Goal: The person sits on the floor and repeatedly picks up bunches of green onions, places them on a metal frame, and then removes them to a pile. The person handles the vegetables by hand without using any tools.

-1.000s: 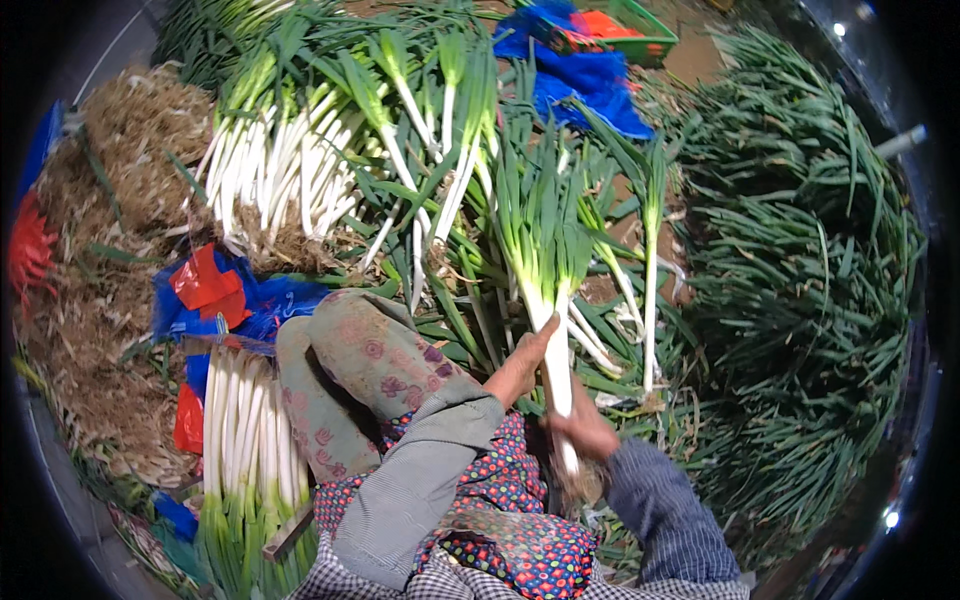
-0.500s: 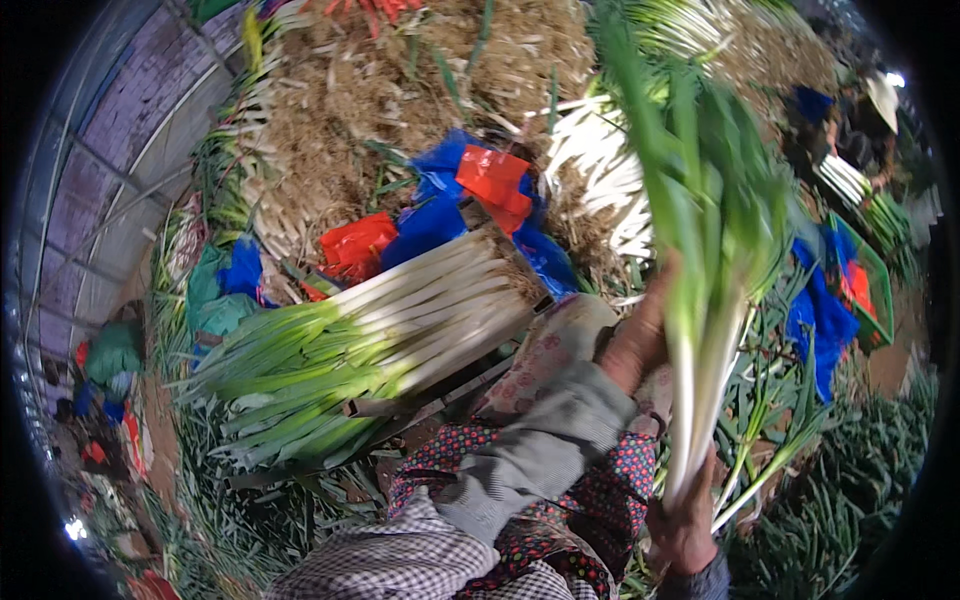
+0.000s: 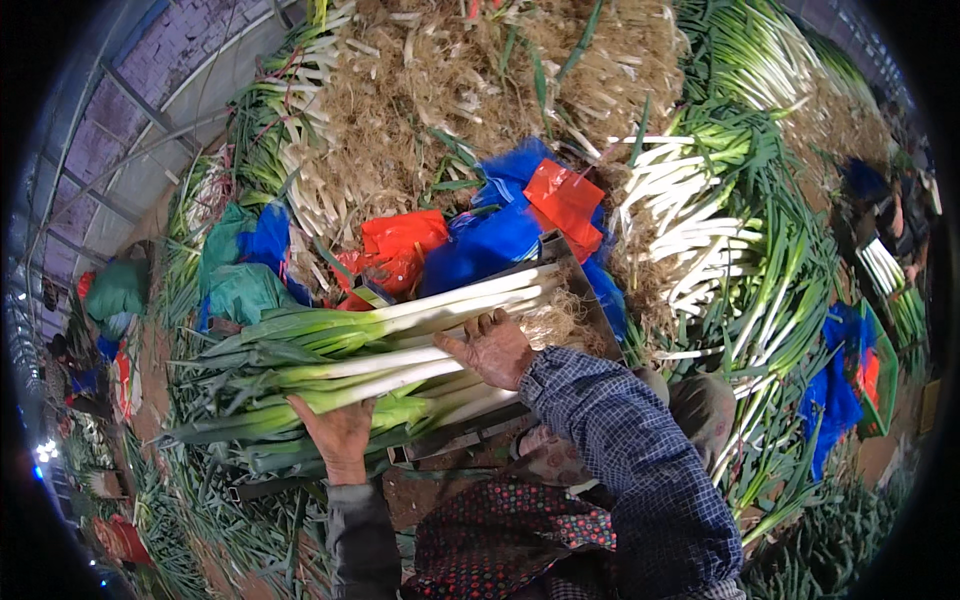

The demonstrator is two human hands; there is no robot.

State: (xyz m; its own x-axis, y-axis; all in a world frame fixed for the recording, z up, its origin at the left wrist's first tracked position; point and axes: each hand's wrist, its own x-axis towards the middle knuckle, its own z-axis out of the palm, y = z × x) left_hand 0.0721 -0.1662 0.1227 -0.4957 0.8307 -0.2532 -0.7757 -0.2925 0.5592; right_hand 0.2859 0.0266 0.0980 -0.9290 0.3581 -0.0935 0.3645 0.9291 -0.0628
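Long green-and-white leeks [image 3: 400, 378] lie in a metal frame [image 3: 592, 312], roots towards its upright end plate and leaves spilling out to the left. Around the lower leaves, my left hand [image 3: 340, 432] is closed, its fingers partly hidden by the greens. My right hand [image 3: 490, 350] is bent over the white stalks near the roots, fingers curled and thumb pointing left along a stalk. It is closed on leeks too, though its fingertips are partly tucked out of sight.
Behind the frame lie red plastic bags [image 3: 400, 240] and blue mesh bags [image 3: 482, 250]. A large heap of rooted leeks [image 3: 440, 100] fills the back, with loose leeks [image 3: 700, 230] at the right. A green crate [image 3: 876, 385] and another person [image 3: 905, 215] are at far right.
The leek bundle has moved from upright at my right down into the frame. Both hands have swung left with it, and my arms are no longer crossed over my lap. The view has shifted too.
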